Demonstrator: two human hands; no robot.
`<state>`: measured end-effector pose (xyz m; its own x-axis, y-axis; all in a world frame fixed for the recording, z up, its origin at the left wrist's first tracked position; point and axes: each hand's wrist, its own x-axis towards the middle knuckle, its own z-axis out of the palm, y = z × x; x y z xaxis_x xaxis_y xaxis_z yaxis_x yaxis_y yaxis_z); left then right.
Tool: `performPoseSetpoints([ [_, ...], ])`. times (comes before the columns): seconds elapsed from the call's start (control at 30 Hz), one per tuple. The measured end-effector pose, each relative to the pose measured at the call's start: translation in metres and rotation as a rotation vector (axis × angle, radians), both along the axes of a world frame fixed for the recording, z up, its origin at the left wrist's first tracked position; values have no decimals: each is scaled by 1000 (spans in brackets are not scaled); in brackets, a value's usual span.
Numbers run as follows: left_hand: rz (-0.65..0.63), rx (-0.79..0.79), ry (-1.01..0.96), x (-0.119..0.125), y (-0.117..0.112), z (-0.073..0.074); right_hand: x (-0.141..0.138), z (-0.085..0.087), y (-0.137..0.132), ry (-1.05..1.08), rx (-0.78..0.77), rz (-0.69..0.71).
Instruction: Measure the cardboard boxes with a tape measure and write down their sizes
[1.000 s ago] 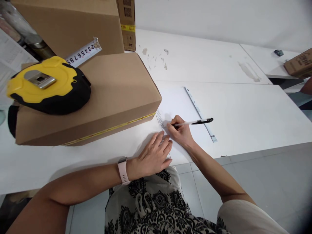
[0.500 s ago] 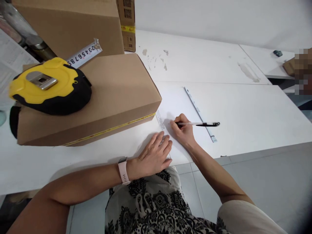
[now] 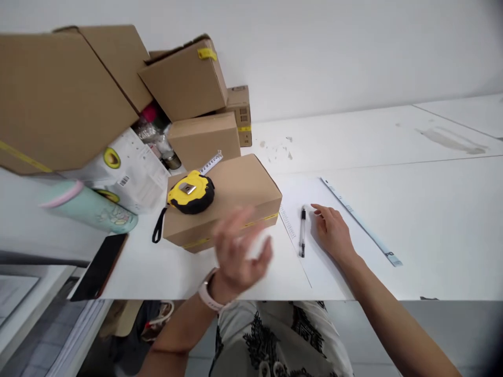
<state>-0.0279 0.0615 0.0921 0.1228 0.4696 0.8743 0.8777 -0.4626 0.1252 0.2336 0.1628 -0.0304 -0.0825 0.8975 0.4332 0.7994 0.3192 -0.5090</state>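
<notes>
My left hand [image 3: 238, 256] is raised in front of the cardboard box [image 3: 220, 209], blurred, its fingers apart and nothing in them. My right hand [image 3: 333, 230] rests on the white sheet of paper [image 3: 314, 196], fingers loosely stretched and holding nothing. Just left of it, a clear pen with black ends [image 3: 302, 233] lies on the paper. Rows of small print show at the paper's left edge, beside the box. On top of the box sits a yellow and black tape measure [image 3: 191, 192], a short length of its blade pulled out.
A pale blue strip [image 3: 361, 222] lies along the paper's right side. More cardboard boxes [image 3: 184, 84] are stacked behind, against the wall. On the left are a mint-green tumbler [image 3: 92, 207], a white avocado-print bag [image 3: 135, 173] and a dark phone-like slab [image 3: 100, 267] at the table edge.
The pen has left my right hand and now lies on the paper. My left hand has lifted off the table toward the box. The view has shifted left, showing more boxes.
</notes>
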Motion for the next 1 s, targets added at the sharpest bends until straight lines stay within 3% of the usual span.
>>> performPoseSetpoints([
  [0.07, 255, 42, -121, -29, 7, 26, 0, -2, 1, 18, 4, -6],
  [0.13, 351, -61, -177, -56, 16, 42, 0, -2, 1, 28, 1, -1],
  [0.23, 354, -355, -274, -86, 29, 50, -1, -1, 1, 39, -11, 0],
  [0.33, 369, -579, -344, -97, 36, 52, -2, -3, 1, 50, -18, -5],
  [0.4, 387, -619, -351, -98, 38, 54, -3, -4, 0, 52, -14, -2],
  [0.53, 360, -545, -421, -99, 33, 56, -4, 0, -5, 127, 8, -4],
  [0.63, 156, -565, -581, -106, 23, 60, -10, 19, -8, 313, 40, 10],
  [0.73, -29, -693, -639, -110, 18, 75, -28, 55, -3, 523, 53, 109],
  [0.87, -103, -908, -690, -99, 36, 101, -65, 108, 25, 713, 21, 278],
  [1.0, -108, -962, -810, -82, 66, 110, -98, 127, 57, 834, -58, 329],
])
